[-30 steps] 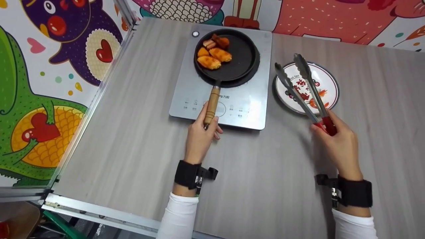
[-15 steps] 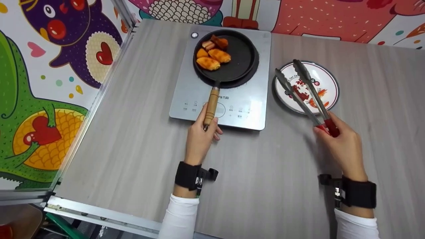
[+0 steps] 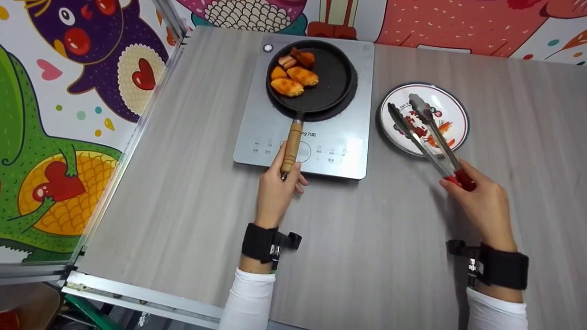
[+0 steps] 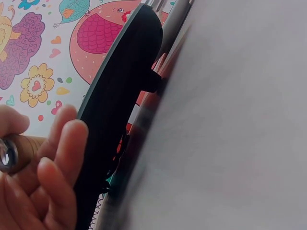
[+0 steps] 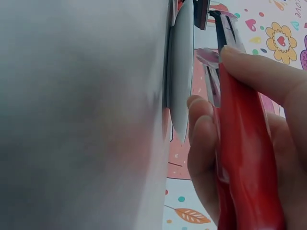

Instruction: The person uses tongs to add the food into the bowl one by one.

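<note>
My left hand (image 3: 276, 192) grips the wooden handle (image 3: 292, 145) of a small black frying pan (image 3: 332, 75), which sits on a silver induction cooker. Browned pieces of food (image 3: 287, 86) lie in the left half of the pan, two of them oval and orange-yellow. With my right hand (image 3: 486, 206) I hold metal tongs (image 3: 442, 142) by their red grips (image 5: 249, 158). The tongs' arms are spread, nothing is between the tips, and they hover over a white plate (image 3: 399, 98). Red and orange marks show on the plate; whether they are print or food, I cannot tell.
The induction cooker (image 3: 261, 133) stands near the back of a grey wood-grain table (image 3: 192, 183). A metal frame rail (image 3: 133, 151) runs along the left side. Walls with cartoon prints (image 3: 142, 73) close off the left and back.
My right hand has drawn back towards me and slightly right, and the tongs' tips have come down the plate with it. The left hand, pan and food look unmoved.
</note>
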Demonstrator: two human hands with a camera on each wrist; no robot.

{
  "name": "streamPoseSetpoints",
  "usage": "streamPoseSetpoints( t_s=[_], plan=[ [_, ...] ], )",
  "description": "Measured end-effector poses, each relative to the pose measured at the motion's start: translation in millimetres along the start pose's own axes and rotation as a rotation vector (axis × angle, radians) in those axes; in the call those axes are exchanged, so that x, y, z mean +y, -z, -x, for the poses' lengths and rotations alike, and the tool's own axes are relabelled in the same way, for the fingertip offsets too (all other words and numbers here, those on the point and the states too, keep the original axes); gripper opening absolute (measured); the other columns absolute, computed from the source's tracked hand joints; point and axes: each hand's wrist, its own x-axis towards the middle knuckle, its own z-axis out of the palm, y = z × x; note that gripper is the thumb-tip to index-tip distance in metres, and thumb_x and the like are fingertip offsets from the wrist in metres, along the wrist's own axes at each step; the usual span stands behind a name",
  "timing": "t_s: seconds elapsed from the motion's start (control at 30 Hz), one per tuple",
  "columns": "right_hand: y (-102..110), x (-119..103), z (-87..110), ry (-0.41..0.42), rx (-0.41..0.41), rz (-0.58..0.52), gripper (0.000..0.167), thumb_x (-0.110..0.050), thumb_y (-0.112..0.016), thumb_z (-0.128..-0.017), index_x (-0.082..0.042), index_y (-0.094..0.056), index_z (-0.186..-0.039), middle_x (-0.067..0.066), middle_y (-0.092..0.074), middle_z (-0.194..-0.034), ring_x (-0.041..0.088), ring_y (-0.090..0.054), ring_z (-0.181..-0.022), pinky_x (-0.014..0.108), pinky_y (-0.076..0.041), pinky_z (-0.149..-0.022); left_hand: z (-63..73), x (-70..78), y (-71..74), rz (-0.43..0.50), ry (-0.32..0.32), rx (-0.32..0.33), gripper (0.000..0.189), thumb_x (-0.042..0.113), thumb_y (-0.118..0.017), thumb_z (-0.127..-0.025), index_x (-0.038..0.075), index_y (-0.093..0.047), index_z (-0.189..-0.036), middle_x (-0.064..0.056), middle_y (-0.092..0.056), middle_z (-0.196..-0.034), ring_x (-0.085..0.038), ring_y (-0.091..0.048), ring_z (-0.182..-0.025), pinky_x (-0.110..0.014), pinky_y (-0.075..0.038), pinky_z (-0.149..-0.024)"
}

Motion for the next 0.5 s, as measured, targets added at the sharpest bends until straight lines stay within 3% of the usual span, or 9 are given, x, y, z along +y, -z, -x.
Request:
streamPoseSetpoints(
  t_s=[0.3, 0.5],
  plan=[
    [0.2, 5.8, 0.4, 0.066, 0.031, 0.058, 0.058, -0.039, -0.071, -0.074, -0.012, -0.056, -0.124, 0.015, -0.064, -0.092, 0.025, -0.055, -0.077, 0.020, -0.032, -0.057, 0.8, 2.7, -0.1, -0.016, 0.011, 0.002, 0.057, 0.021, -0.051, -0.092, 0.012, -0.025, -0.142, -0.009, -0.063, -0.066, -0.030, -0.059, -0.051, -0.044, -0.049, -0.049],
    [1.2, 5.0, 1.7, 0.089, 0.057, 0.106, 0.054, -0.036, -0.071, -0.075, -0.013, -0.058, -0.121, 0.013, -0.064, -0.083, 0.023, -0.052, -0.068, 0.027, -0.032, -0.053, 0.7, 2.2, -0.4, -0.015, 0.005, 0.001, 0.058, 0.021, -0.051, -0.092, 0.012, -0.024, -0.142, -0.009, -0.063, -0.066, -0.030, -0.058, -0.051, -0.043, -0.049, -0.049]
  ],
)
